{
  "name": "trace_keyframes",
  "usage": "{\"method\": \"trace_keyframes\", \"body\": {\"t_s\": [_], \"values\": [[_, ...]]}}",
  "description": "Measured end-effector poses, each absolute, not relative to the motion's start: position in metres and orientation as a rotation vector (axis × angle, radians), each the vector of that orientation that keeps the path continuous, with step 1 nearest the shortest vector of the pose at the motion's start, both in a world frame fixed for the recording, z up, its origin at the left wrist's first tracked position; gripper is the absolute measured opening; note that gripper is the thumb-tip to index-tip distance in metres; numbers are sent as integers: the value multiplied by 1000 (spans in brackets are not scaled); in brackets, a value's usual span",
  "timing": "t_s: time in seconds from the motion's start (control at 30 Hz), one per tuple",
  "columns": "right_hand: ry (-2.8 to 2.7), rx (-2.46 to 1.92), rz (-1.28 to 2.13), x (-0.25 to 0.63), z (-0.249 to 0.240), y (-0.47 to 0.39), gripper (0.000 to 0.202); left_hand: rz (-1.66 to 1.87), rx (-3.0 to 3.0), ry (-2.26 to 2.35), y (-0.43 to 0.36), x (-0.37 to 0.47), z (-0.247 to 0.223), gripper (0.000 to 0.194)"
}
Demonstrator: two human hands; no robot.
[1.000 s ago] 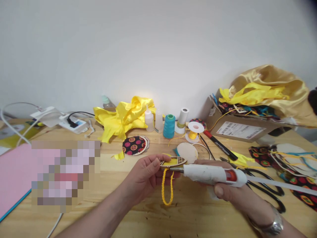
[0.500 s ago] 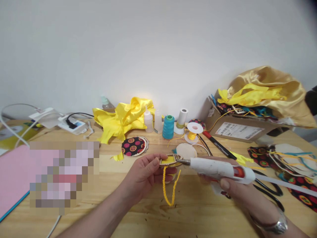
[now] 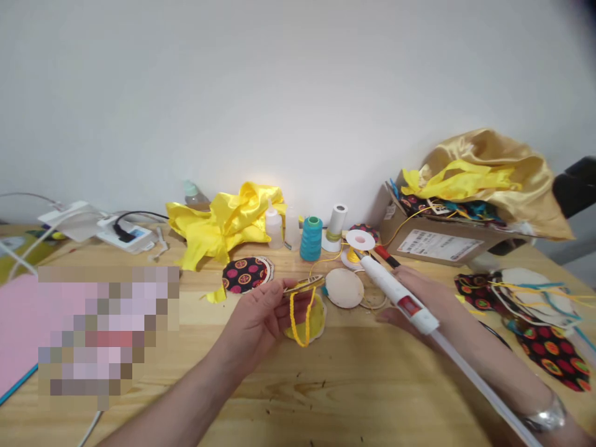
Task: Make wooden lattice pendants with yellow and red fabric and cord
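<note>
My left hand [image 3: 265,316] is closed on a small wooden-edged piece [image 3: 305,285], tilted nearly edge-on, with a braided yellow cord [image 3: 300,338] looping below it. Under the cord lies a round yellow-covered piece [image 3: 317,320], partly hidden by my fingers. My right hand [image 3: 414,304] is wrapped round a white glue gun [image 3: 391,285]. Its nozzle points up and left, near the yellow thread spool [image 3: 354,256], apart from the held piece. A pale round disc [image 3: 344,288] lies between my hands.
Behind are yellow satin cloth [image 3: 223,223], a teal thread cone [image 3: 311,239] and a small bottle [image 3: 274,228]. A cardboard box [image 3: 433,243] of fabric stands back right. Patterned fabric pieces [image 3: 554,354] lie at right, a pink sheet [image 3: 28,329] at left.
The glue gun has moved away from the held piece, up and right, its nozzle now angled upward. My left hand has tilted the piece and shifted slightly left. The whole view has shifted a little.
</note>
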State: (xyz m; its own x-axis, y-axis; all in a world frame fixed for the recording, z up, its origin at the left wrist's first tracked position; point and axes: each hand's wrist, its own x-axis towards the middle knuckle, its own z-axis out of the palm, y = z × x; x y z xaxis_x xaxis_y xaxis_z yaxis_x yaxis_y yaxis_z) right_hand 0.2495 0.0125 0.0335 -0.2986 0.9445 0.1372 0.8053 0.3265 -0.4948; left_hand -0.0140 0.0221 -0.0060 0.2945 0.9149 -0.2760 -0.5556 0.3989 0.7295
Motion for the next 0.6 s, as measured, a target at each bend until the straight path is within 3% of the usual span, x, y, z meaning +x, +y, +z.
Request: {"method": "trace_keyframes", "body": {"t_s": [0.13, 0.5, 0.6], "values": [[-2365, -1687, 437, 247, 29, 14, 14, 1071, 535, 758, 24, -13, -5, 21], [-2798, -1482, 363, 253, 31, 21, 33, 1096, 632, 725, 19, -13, 1, 27], [-2879, -1468, 172, 258, 36, 22, 36, 1106, 660, 716, 18, -12, 2, 29]]}}
